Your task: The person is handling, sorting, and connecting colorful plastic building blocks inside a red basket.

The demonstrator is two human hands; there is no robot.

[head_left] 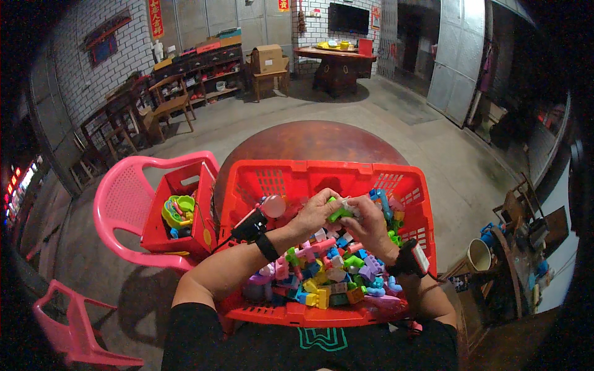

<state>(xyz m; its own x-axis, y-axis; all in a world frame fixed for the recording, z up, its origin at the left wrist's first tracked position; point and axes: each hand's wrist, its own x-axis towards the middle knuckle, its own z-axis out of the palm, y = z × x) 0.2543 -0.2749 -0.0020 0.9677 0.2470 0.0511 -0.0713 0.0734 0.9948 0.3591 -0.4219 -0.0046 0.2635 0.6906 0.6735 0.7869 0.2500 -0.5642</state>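
A large red plastic basket point(322, 316) stands in front of me, heaped with toy building blocks point(322, 279) in many colours. Above the heap both hands meet near the basket's middle. My left hand point(317, 213) is closed on a bright green toy block point(339, 212). My right hand point(370, 224) pinches a whitish piece point(350, 205) right beside the green one; whether the two are joined I cannot tell. Dark straps with small devices sit on both wrists. Blue blocks point(382, 199) lie just beyond my right hand, against the basket's far right side.
The basket rests by a round brown table point(297, 139). At left, a pink plastic chair point(117, 207) bears a red box point(207, 213) with a green and yellow toy point(178, 211) inside. Another pink chair point(74, 328) stands lower left. A pale bucket point(478, 255) is at right.
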